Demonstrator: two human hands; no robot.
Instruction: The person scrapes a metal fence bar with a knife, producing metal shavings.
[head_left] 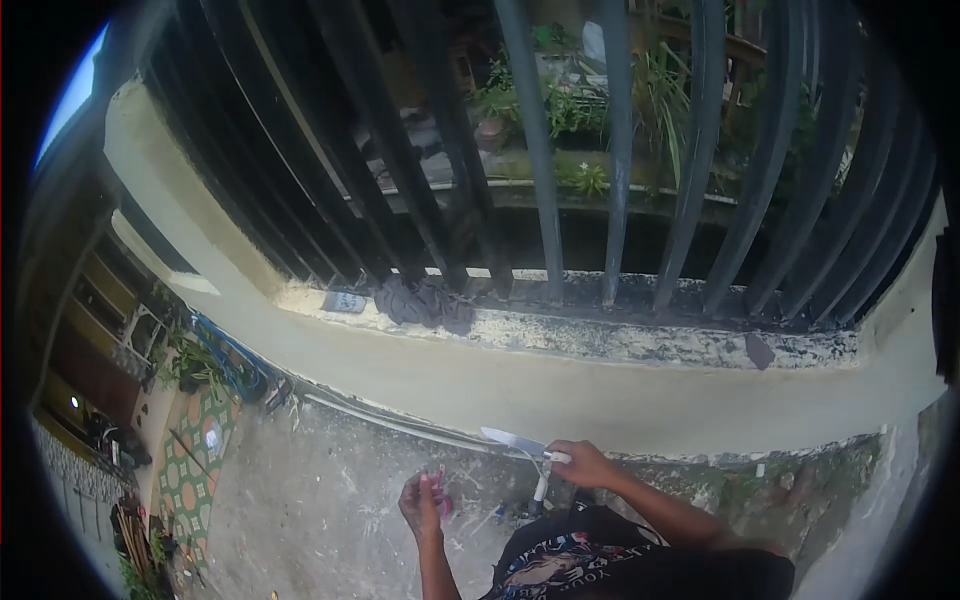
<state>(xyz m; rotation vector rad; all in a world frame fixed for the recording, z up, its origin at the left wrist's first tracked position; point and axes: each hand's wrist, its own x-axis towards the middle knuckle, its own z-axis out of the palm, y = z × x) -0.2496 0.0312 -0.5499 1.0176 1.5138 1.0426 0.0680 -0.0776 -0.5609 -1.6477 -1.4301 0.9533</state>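
Note:
My right hand is closed around the white handle of a knife. Its blade points left, just in front of the low cream wall. To the left, my left hand is raised over the concrete floor with its fingers curled. A small pinkish-red thing shows at those fingers, too blurred to name. Below the knife, a white pipe stands close to my right hand and my dark printed shirt.
Dark metal bars rise from the wall's ledge, with plants behind them. A crumpled grey cloth and a pale can-like container rest on the ledge. Patterned tiles, a blue hose and potted plants are at the left.

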